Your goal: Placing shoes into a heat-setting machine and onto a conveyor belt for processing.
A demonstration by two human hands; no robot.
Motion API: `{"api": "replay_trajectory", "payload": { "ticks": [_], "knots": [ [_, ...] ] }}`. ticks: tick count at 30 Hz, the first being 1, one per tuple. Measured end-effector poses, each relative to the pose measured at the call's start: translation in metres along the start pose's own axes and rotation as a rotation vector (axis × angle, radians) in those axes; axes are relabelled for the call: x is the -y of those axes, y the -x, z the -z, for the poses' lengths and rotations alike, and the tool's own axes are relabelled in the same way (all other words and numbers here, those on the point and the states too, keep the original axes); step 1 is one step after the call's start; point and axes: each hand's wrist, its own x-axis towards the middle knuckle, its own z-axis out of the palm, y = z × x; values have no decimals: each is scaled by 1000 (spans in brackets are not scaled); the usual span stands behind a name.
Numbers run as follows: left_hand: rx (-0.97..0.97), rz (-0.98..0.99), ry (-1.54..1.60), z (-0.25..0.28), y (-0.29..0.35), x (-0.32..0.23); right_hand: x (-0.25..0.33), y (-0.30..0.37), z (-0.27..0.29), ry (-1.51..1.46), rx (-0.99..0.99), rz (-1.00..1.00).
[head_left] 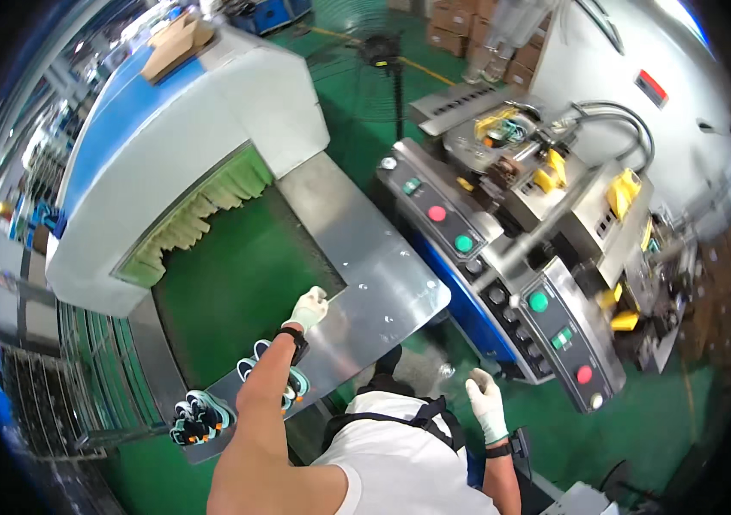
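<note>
My left hand (309,310), in a white glove with a dark band at the wrist, is over the inner edge of the metal table (382,292), beside the green conveyor belt (236,275). Its fingers are curled in, and no object shows in them. Low on the right, my right hand (486,407), gloved too, hangs above the floor with thumb and fingers apart and nothing held. Athletic shoes (201,417) in black, white and mint stand on the table's near left edge. Another shoe (297,384) sits partly behind my left forearm.
A white and blue machine housing (202,129) with a fabric curtain (202,215) spans the belt's far end. To the right stands a press machine (511,215) with button panels (567,335). A wire rack (99,369) is at left; a fan (380,51) stands behind.
</note>
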Motion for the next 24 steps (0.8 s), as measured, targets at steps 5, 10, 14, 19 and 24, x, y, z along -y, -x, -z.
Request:
{"api": "replay_trajectory", "payload": {
  "ticks": [5,10,14,19,24],
  "knots": [
    [-271,164,104,4,-43,108,45,-53,-79,58,168,-96],
    [-506,53,-33,74,-144,143,42,-77,-95,184,73,-199],
    [-771,-139,-281,186,-248,214,26,-54,-67,417,-22,-368],
    [-433,313,-332,273,-396,249,36,42,-1,760,-139,-657],
    [-420,159,-548,264,-480,373,85,79,-16,851,-114,-886]
  ]
}}
